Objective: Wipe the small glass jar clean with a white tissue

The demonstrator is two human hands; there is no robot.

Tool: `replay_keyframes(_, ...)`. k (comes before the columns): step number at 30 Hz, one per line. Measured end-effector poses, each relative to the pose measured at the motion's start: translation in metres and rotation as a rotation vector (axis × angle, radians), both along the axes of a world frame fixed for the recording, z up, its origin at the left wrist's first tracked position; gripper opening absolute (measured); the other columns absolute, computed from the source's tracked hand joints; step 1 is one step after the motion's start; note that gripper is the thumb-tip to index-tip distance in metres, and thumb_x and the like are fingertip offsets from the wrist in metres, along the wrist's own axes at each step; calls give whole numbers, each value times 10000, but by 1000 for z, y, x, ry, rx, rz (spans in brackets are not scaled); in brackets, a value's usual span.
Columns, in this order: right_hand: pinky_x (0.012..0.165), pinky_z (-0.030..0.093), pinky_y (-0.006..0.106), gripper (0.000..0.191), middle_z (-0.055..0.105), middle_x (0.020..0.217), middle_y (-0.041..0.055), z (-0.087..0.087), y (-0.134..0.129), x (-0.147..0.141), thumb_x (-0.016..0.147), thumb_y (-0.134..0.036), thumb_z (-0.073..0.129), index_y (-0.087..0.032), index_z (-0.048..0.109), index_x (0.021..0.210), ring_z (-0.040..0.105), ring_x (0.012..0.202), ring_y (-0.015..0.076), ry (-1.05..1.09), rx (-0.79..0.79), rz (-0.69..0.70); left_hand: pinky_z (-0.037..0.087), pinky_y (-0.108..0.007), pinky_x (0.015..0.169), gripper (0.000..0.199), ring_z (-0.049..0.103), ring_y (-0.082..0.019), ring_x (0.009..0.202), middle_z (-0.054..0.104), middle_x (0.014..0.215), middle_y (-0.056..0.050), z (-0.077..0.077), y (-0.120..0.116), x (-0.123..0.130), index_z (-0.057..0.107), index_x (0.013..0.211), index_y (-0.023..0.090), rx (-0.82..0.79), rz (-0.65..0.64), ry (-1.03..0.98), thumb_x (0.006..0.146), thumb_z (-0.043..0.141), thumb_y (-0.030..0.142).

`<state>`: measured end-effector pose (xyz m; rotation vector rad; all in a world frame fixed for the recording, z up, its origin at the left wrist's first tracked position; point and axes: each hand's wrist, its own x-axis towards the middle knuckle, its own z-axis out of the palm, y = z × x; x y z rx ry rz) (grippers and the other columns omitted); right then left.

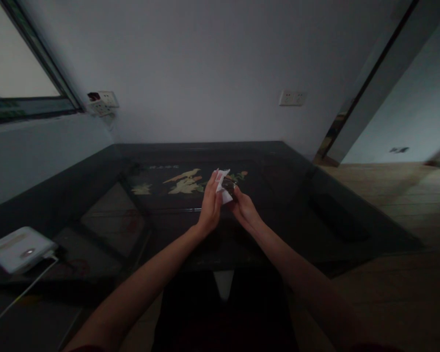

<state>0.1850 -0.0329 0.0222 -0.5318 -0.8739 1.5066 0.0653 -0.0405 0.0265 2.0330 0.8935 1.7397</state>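
Over the middle of a dark glossy table (271, 166), my two hands are close together. My left hand (209, 205) presses a white tissue (226, 197), its fingers together and pointing away from me. Part of the tissue sticks out above and below the fingers. In my right hand (246, 207) is a small dark, shiny, see-through object (229, 185), gripped from the right side. The tissue lies against this object's left side. Its exact kind cannot be made out in the dim light, and the fingers hide part of it.
A white box-shaped device (22, 248) with a white cable (25, 292) stands at the table's left. A dark flat shape (339, 217) lies on the right. Bird-and-flower decoration (185, 185) marks the tabletop. Behind it rises a wall with sockets (292, 98).
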Motion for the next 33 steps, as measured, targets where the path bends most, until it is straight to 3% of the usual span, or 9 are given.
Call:
replay_keyframes(5, 731, 483, 295, 394, 728, 847, 43, -4, 1, 1, 641, -529, 750, -192, 709, 840, 649, 881, 202, -58, -24, -62, 165, -470, 1163, 450, 304, -217, 1398, 426, 1465, -102, 6, -2, -2, 377, 1417, 225, 238, 59, 395, 976, 309, 279)
replay_keyframes(8, 691, 481, 280, 390, 723, 820, 36, -3, -1, 0, 643, -528, 748, -186, 706, 825, 646, 818, 184, -65, -26, -59, 178, -470, 1158, 448, 333, -217, 1381, 446, 1450, -105, 5, 1, -4, 393, 1408, 214, 271, 74, 415, 975, 299, 281)
replay_keyframes(12, 702, 499, 283, 375, 725, 801, 28, 1, -5, -2, 629, -495, 770, -185, 710, 830, 648, 778, 174, -78, -22, -35, 208, -440, 1146, 442, 362, -214, 1359, 478, 1420, -109, 2, 4, -7, 445, 1369, 208, 167, 46, 200, 980, 291, 354)
replay_keyframes(16, 766, 520, 326, 397, 736, 827, 46, 4, -8, -1, 601, -493, 794, -175, 720, 827, 667, 804, 196, -104, -15, -2, 261, -394, 1122, 472, 447, -227, 1290, 557, 1334, -104, 0, 9, -9, 556, 1252, 197, -131, -26, -158, 930, 388, 499)
replay_keyframes(20, 809, 528, 343, 411, 741, 881, 45, 4, -6, 1, 590, -498, 803, -181, 718, 837, 675, 819, 192, -108, -12, 16, 386, -380, 1035, 435, 577, -239, 1140, 667, 1151, -86, -3, 22, -6, 641, 1072, 162, -512, -193, -603, 859, 501, 516)
replay_keyframes(23, 836, 528, 355, 422, 741, 909, 47, 3, -4, 0, 613, -524, 782, -184, 714, 853, 675, 847, 192, -95, -15, 26, 449, -382, 966, 434, 618, -235, 1075, 689, 1095, -80, -5, 27, -3, 628, 1080, 152, -617, -237, -728, 857, 487, 497)
replay_keyframes(26, 838, 525, 375, 440, 738, 936, 61, 3, -3, 1, 645, -551, 750, -189, 707, 892, 670, 901, 214, -54, -18, 21, 428, -383, 997, 462, 590, -234, 1127, 667, 1166, -78, -4, 21, -1, 603, 1154, 173, -545, -216, -636, 874, 461, 512)
replay_keyframes(31, 783, 504, 332, 405, 735, 891, 60, 2, -2, 3, 668, -524, 740, -189, 702, 891, 659, 902, 220, -68, 15, -21, 180, -424, 1163, 455, 328, -220, 1382, 441, 1458, -74, 4, 1, -4, 484, 1342, 234, -18, -76, -9, 956, 352, 437)
replay_keyframes(33, 730, 492, 301, 375, 730, 848, 43, 1, -2, 3, 661, -508, 747, -193, 701, 858, 654, 841, 200, -99, 6, -51, 158, -454, 1166, 444, 307, -214, 1394, 424, 1469, -77, 7, -2, -5, 444, 1374, 242, 127, -27, 190, 975, 310, 383)
